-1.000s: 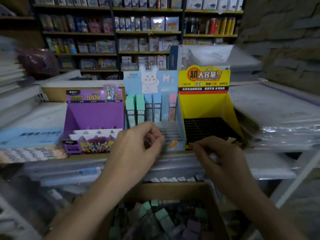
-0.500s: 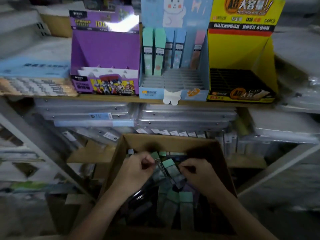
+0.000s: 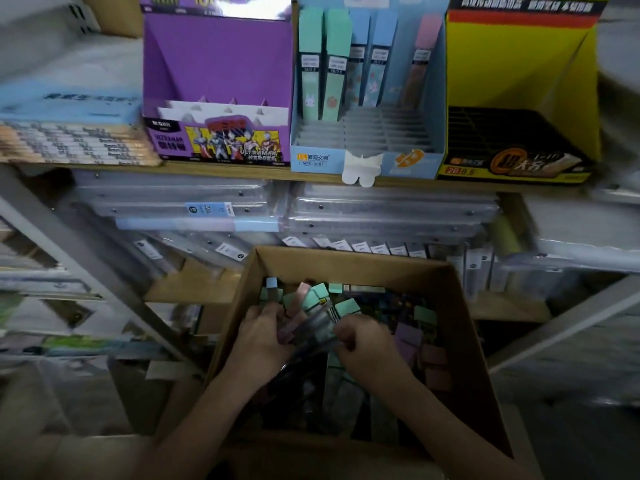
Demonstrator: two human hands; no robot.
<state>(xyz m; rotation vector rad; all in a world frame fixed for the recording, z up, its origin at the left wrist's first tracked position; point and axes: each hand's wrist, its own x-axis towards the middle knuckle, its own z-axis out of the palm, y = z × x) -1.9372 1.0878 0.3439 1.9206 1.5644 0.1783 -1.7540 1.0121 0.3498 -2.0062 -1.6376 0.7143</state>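
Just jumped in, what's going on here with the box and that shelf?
A person has both hands down in an open cardboard box full of slim cases with pastel caps. The left hand grips a small bunch of them and the right hand pinches one against that bunch. On the shelf above, the blue display stand holds five upright cases in its back row, with its front slots unfilled. A purple stand and a yellow stand flank it.
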